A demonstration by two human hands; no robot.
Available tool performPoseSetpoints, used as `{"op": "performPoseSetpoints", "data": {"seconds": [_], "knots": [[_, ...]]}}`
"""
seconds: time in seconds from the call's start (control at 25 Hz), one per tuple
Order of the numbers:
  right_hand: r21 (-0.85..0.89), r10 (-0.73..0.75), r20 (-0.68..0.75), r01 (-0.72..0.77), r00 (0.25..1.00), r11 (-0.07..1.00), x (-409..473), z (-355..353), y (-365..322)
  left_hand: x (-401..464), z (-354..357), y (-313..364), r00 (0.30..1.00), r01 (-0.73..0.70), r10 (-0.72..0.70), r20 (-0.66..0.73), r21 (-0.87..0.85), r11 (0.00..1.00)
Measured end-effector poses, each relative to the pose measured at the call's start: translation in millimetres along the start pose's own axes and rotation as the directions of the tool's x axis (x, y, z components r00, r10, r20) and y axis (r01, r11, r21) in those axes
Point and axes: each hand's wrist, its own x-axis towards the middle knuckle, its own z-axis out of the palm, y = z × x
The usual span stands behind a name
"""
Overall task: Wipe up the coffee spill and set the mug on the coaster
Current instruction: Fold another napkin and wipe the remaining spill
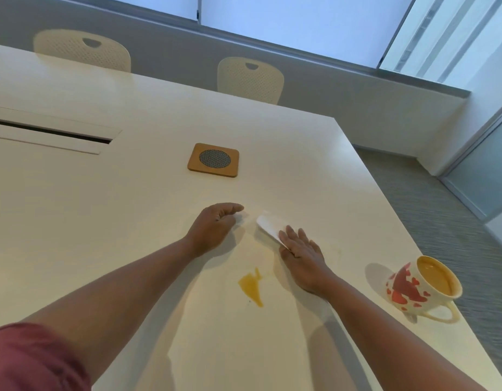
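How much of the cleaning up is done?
Nothing is finished yet. The right hand lies flat on a white tissue, with the left hand beside it. The coffee spill is still unwiped, and the mug isn't on the coaster.

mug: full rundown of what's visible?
The mug is cream, ceramic-looking, printed with red hearts, its loop handle pointing toward the camera. It stands upright near the table's right edge, holding light brown coffee partway up. Neither hand touches it; the right hand lies to its left. It is not on the coaster.
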Motion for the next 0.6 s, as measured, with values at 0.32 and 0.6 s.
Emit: {"op": "performPoseSetpoints", "data": {"seconds": [0.32, 0.6], "knots": [[-0.050, -0.325, 0.211, 0.342, 0.922, 0.938, -34.0, 25.0, -26.8, 2.2, -0.9, 4.9, 0.988, 0.038, -0.078, -0.131, -0.287, 0.957], [-0.085, -0.400, 0.311, 0.444, 0.863, 0.892, -65.8, 29.4, -27.0, 2.6, -0.3, 3.8, 0.984, 0.030, -0.075, -0.159, -0.263, 0.964]]}}
